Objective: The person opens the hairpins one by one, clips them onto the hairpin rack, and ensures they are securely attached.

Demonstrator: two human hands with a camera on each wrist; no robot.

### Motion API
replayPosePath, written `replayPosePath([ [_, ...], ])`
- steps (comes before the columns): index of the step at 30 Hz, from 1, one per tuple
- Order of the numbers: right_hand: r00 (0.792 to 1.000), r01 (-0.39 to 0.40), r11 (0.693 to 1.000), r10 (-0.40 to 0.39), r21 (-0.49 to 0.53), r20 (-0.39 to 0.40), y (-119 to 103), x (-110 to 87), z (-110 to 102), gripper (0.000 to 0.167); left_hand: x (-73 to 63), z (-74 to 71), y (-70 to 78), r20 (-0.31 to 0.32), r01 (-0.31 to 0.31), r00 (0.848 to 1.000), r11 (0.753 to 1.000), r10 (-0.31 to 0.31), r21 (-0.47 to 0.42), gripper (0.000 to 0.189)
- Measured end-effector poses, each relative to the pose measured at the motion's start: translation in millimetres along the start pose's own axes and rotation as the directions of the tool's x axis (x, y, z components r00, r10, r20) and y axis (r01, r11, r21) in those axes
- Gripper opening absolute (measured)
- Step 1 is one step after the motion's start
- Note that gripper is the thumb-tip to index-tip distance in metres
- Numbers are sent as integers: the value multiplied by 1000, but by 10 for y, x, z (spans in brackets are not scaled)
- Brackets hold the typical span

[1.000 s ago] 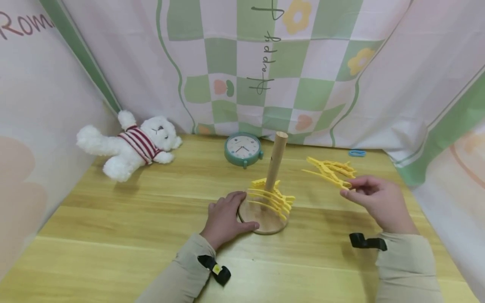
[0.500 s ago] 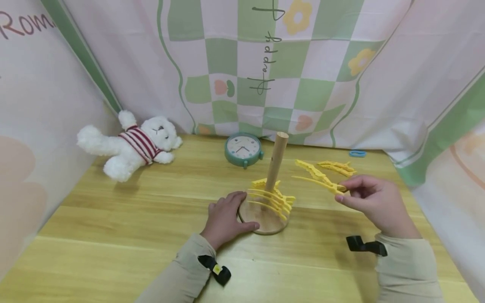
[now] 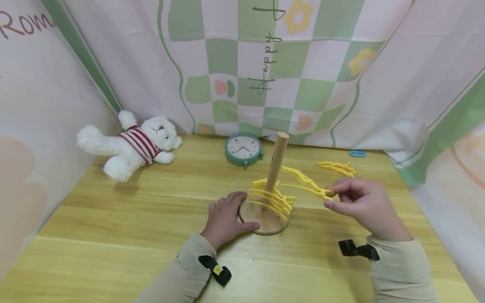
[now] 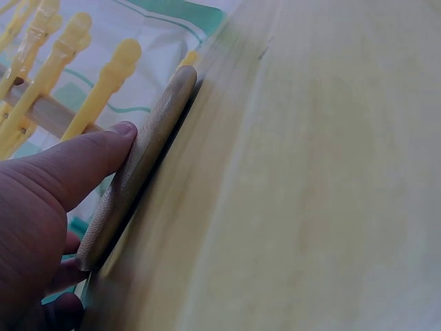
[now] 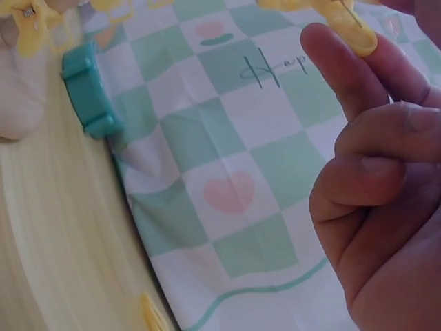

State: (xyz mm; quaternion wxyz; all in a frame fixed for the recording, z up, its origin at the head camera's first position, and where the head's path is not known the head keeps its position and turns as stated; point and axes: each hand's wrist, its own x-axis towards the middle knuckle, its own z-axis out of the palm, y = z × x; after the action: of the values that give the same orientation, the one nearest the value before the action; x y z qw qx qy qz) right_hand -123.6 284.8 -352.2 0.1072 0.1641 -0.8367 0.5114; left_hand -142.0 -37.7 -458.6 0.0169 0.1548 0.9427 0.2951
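Observation:
In the head view, a wooden stand (image 3: pixel 277 158) with an upright post and a round base is at mid-table. Several yellow hair clips (image 3: pixel 283 203) are clipped around the lower post. My left hand (image 3: pixel 226 216) grips the base's left edge; in the left wrist view the thumb (image 4: pixel 103 148) lies on top of the base (image 4: pixel 148 152) and the other fingers reach around the rim. To the right of the post, my right hand (image 3: pixel 369 206) pinches another yellow hair clip (image 3: pixel 311 184) by its tail. That clip's jaws are spread, their tips pointing at the post.
Orange-yellow hair clips (image 3: pixel 337 169) lie at the back right, with a small blue clip-like item (image 3: pixel 357 153) behind them. A green round clock (image 3: pixel 243 150) lies behind the stand. A white plush bear (image 3: pixel 140 143) in a striped shirt lies at the left. Curtain (image 3: pixel 265 63) hangs behind.
My right hand has moved left with the spread hair clip, bringing its tips close to the post. The left hand and the stand have stayed still.

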Motion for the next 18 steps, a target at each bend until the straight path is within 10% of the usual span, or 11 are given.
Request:
replayPosePath([
  [18, 994, 102, 994, -101, -24, 38, -38, 58, 373, 26, -3, 5, 1, -2, 1, 1000, 1000, -1, 12, 95],
])
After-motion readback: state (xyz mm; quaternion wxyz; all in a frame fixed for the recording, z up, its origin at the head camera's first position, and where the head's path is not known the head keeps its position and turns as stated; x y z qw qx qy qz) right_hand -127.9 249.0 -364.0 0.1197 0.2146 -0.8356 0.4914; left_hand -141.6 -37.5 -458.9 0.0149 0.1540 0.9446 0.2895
